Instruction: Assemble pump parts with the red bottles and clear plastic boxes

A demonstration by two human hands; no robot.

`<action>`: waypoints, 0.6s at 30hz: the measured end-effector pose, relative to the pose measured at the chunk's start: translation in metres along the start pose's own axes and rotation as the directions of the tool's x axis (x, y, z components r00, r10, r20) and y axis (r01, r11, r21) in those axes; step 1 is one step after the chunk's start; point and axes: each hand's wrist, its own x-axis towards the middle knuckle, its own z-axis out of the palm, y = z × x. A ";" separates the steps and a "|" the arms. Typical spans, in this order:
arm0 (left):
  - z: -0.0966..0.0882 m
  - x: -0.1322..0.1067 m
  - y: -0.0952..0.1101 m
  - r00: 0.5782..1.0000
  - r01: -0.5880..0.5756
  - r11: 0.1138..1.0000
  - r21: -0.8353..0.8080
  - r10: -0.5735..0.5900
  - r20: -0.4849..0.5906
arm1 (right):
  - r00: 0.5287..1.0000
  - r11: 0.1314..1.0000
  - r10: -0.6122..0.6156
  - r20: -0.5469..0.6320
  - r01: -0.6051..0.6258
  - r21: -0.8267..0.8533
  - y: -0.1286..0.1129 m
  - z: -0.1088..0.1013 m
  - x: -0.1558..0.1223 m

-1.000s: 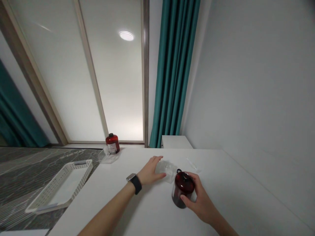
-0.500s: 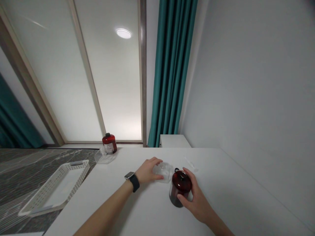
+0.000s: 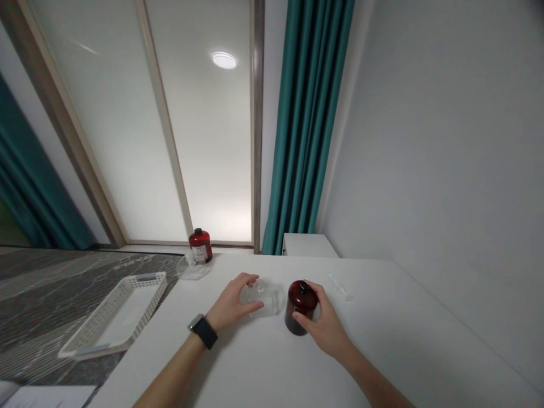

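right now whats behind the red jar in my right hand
Bare white table, and farther back right a small clear item. The dark red jar and right hand hide the strip directly behind it.

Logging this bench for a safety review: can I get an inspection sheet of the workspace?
Surface: white table, no spills seen.
Job's things: dark red bottle upright; clear plastic container just left of it.
Clutter: second red bottle and clear tub at the far left corner; small clear plastic piece; white basket tray on the grey marbled surface left of the table.
Grippers: left hand grips the container; right hand wraps the bottle.
Cables: nothing seen.
Surroundings: teal curtain, frosted panels, white wall.
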 end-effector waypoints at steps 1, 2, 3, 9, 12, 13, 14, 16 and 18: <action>0.000 -0.003 -0.001 1.000 0.001 1.000 0.003 -0.001 0.002 | 1.000 1.000 -0.002 0.001 0.002 0.003 0.000 0.003 0.003; 0.001 -0.005 -0.002 1.000 0.002 1.000 0.007 -0.002 0.009 | 1.000 1.000 -0.001 0.007 0.001 0.003 0.000 0.005 0.006; 0.001 -0.007 -0.003 1.000 0.002 1.000 0.012 -0.003 0.021 | 1.000 1.000 0.000 0.016 0.000 0.001 0.000 0.008 0.009; 0.005 -0.013 -0.001 0.995 -0.019 0.999 0.028 0.016 0.101 | 0.999 0.998 -0.051 -0.010 0.050 -0.028 0.009 0.021 0.009; 0.006 -0.014 0.000 0.992 -0.025 0.999 0.026 0.022 0.123 | 0.990 0.989 -0.131 -0.049 0.126 -0.080 0.015 0.024 0.005; 0.006 -0.014 0.000 0.992 -0.023 0.999 0.025 0.019 0.126 | 0.985 0.983 -0.160 -0.058 0.154 -0.099 0.016 0.024 0.004; 0.006 -0.014 0.000 0.992 -0.019 1.000 0.023 0.016 0.128 | 0.980 0.978 -0.185 -0.066 0.177 -0.115 0.017 0.024 0.003; 0.007 -0.014 0.001 0.992 -0.010 1.000 0.017 0.008 0.125 | 0.974 0.970 -0.212 -0.081 0.199 -0.137 0.018 0.021 0.001; 0.009 -0.014 0.002 0.993 -0.006 1.000 0.009 0.005 0.118 | 0.970 0.966 -0.224 -0.089 0.209 -0.149 0.019 0.018 -0.002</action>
